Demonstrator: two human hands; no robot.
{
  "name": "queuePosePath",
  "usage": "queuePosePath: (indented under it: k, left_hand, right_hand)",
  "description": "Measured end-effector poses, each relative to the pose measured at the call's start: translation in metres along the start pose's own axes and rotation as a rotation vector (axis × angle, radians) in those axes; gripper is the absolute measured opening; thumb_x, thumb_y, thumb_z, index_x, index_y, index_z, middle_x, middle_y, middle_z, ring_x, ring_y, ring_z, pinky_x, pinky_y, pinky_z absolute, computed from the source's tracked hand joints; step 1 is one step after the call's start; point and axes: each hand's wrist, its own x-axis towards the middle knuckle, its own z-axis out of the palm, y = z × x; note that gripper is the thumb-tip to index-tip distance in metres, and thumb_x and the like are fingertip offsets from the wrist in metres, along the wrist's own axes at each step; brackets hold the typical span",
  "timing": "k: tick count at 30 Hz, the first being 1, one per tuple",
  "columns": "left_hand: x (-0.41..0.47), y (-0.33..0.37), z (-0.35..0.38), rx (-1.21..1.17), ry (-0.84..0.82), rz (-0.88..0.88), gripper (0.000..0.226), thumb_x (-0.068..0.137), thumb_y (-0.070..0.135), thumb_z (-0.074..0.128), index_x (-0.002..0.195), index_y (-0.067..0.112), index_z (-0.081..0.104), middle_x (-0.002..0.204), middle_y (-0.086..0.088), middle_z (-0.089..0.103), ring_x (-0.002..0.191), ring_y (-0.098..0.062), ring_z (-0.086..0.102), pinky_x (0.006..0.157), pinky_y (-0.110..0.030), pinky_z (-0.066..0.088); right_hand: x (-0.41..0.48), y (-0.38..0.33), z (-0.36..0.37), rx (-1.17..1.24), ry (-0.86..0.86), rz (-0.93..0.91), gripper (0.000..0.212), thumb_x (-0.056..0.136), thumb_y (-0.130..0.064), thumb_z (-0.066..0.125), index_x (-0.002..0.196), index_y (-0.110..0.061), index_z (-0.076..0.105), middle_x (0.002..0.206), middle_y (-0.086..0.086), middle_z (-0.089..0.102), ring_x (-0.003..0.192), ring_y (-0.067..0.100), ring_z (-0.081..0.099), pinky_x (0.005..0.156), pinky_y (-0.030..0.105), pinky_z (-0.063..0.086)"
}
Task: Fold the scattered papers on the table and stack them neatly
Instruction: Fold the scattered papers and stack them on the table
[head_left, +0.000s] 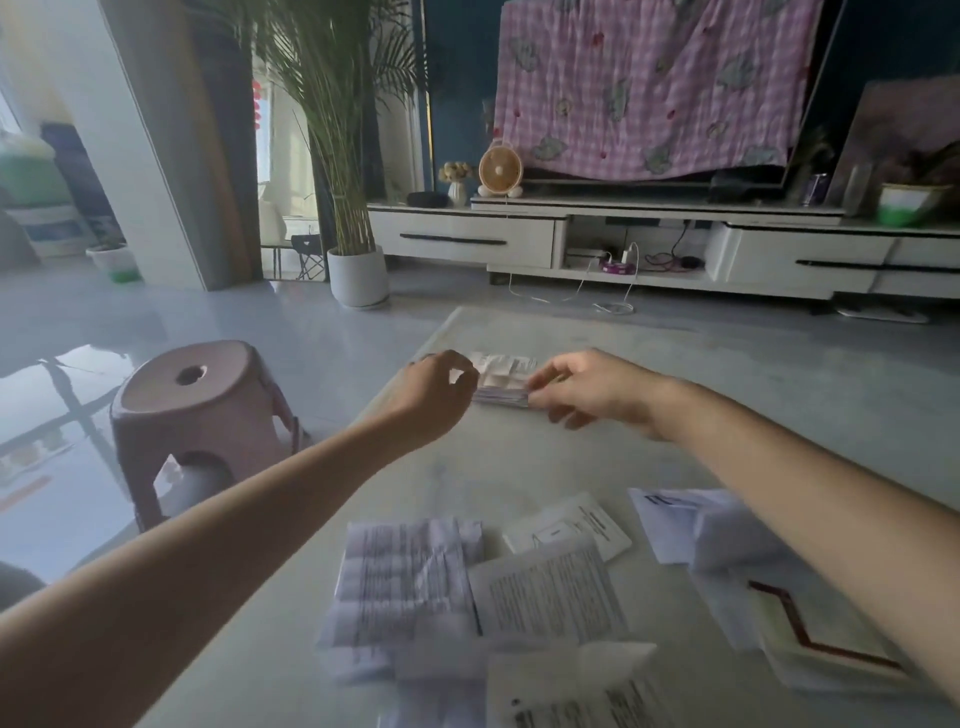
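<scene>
A small stack of folded papers (503, 382) lies at the far middle of the pale table (519, 457). My left hand (434, 395) is at the stack's left end with its fingers curled; whether it holds the paper is unclear. My right hand (587, 389) pinches the stack's right end with thumb and fingertips. Near me lie loose papers: a creased printed sheet (405, 582), a printed leaflet (550, 595), a small white card (571, 525), a white sheet with a red line (810, 639) and a folded sheet at the front edge (576, 686).
A pink plastic stool (202, 415) stands on the glossy floor left of the table. Beyond the table are a potted palm (358, 270), a white TV cabinet (649, 239) and a TV draped with a pink cloth (654, 88).
</scene>
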Motion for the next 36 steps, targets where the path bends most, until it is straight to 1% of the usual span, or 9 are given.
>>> queuePosePath:
  k: [5,9,12,14,22,26,29,32,36]
  left_hand:
    - [-0.095,0.016,-0.036,-0.185,-0.072,0.080,0.022,0.095,0.020,0.049,0.104,0.015,0.068,0.107,0.005,0.064,0.101,-0.013,0.058,0.080,-0.018,0.039]
    - [-0.153,0.041,-0.058,-0.503,-0.066,0.013,0.019,0.094,0.015,0.049,0.094,0.018,0.068,0.100,0.006,0.066,0.095,-0.008,0.059,0.088,-0.026,0.045]
    - [-0.179,0.063,-0.060,-0.718,0.010,-0.062,0.017,0.093,0.012,0.051,0.089,0.018,0.066,0.098,0.003,0.068,0.097,-0.010,0.061,0.089,-0.031,0.047]
    - [-0.189,0.072,-0.058,-0.832,0.043,-0.138,0.017,0.093,0.013,0.051,0.088,0.018,0.066,0.099,-0.001,0.069,0.100,-0.015,0.062,0.090,-0.032,0.048]
    - [-0.219,0.076,-0.043,-0.703,0.270,-0.076,0.027,0.081,0.050,0.052,0.093,0.029,0.063,0.093,0.015,0.068,0.098,-0.011,0.063,0.082,-0.025,0.046]
    - [-0.224,0.103,-0.044,-1.105,-0.020,-0.170,0.038,0.073,0.058,0.044,0.099,0.032,0.052,0.125,-0.007,0.059,0.113,-0.018,0.058,0.092,-0.026,0.044]
    - [-0.229,0.127,-0.047,-1.335,-0.377,-0.222,0.059,0.082,0.056,0.036,0.111,0.013,0.066,0.127,-0.019,0.058,0.117,-0.029,0.056,0.081,-0.018,0.049]
    - [-0.224,0.124,-0.041,-1.463,-0.344,-0.200,0.027,0.087,0.032,0.054,0.091,0.016,0.075,0.101,-0.008,0.070,0.096,-0.018,0.066,0.081,-0.026,0.055]
    - [-0.207,0.096,-0.040,-1.407,-0.082,-0.340,0.017,0.091,0.009,0.050,0.099,0.007,0.065,0.100,-0.008,0.070,0.097,-0.022,0.066,0.085,-0.035,0.053]
  right_hand:
    - [-0.106,0.000,0.004,-0.055,-0.292,-0.060,0.049,0.078,-0.053,0.055,0.115,-0.020,0.059,0.108,-0.008,0.064,0.094,0.001,0.059,0.084,0.019,0.048]
    - [-0.154,0.008,0.017,-0.266,-0.386,-0.083,0.066,0.067,-0.041,0.078,0.124,-0.035,0.045,0.117,-0.025,0.047,0.102,-0.015,0.043,0.086,0.003,0.036]
    - [-0.164,0.022,0.040,-0.345,-0.165,-0.169,0.025,0.076,-0.027,0.075,0.091,-0.033,0.056,0.107,-0.017,0.057,0.092,-0.009,0.050,0.084,0.007,0.041]
    - [-0.168,0.029,0.041,-0.230,-0.046,-0.209,0.019,0.080,-0.018,0.071,0.076,-0.028,0.056,0.089,-0.009,0.064,0.078,-0.006,0.056,0.077,0.013,0.046]
    - [-0.205,0.032,0.009,0.316,0.224,-0.176,0.008,0.085,-0.002,0.062,0.082,-0.005,0.055,0.077,0.009,0.064,0.064,0.010,0.062,0.054,0.019,0.050]
    - [-0.224,0.019,0.017,0.398,0.625,-0.284,0.010,0.085,-0.007,0.064,0.082,-0.009,0.055,0.075,0.002,0.064,0.065,0.006,0.061,0.054,0.017,0.050]
    - [-0.227,0.003,0.043,0.023,0.821,-0.501,0.009,0.083,-0.020,0.063,0.080,-0.016,0.056,0.074,-0.009,0.062,0.070,-0.003,0.058,0.058,0.011,0.046]
    - [-0.226,-0.001,0.064,-0.270,0.539,-0.597,0.016,0.088,-0.032,0.060,0.097,-0.019,0.063,0.097,-0.009,0.063,0.090,-0.001,0.054,0.078,0.013,0.044]
    - [-0.223,0.012,0.064,0.023,0.371,-0.418,0.009,0.087,-0.031,0.060,0.095,-0.027,0.062,0.097,-0.016,0.060,0.092,-0.009,0.052,0.077,0.003,0.038]
